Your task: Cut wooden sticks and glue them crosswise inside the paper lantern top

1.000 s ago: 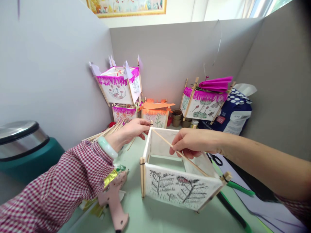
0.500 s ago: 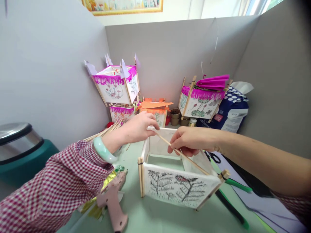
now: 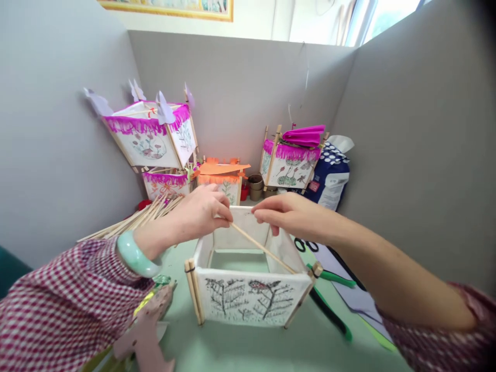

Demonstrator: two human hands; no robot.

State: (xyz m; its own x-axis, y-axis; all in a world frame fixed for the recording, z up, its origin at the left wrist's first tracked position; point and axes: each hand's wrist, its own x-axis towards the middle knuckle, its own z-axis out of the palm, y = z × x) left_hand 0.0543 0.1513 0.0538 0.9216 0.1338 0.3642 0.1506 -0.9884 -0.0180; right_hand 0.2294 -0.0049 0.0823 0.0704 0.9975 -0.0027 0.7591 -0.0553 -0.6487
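Note:
A square lantern frame [image 3: 251, 299] of wooden sticks and white panels, its front drawn with dark trees and a bird, stands on the green table before me. My left hand [image 3: 209, 209] pinches the far end of a thin wooden stick [image 3: 260, 245], which slants across the lantern's open top to its near right corner. Above the far right rim hovers my right hand [image 3: 287, 212], fingers stretched and apart, holding nothing. Its fingertips are near the back panel; whether they touch it I cannot tell.
A pink glue gun [image 3: 145, 336] lies at the left front. Loose sticks [image 3: 143, 217] are heaped behind my left arm. Green-handled pliers [image 3: 329, 310] and black scissors [image 3: 306, 244] lie to the right. Finished lanterns [image 3: 149, 139] and a blue tissue pack [image 3: 329, 175] stand at the back.
My right hand has let go of the stick and moved up and back from it, its fingers straightening. The left hand still pinches the stick's end. The whole view has shifted right.

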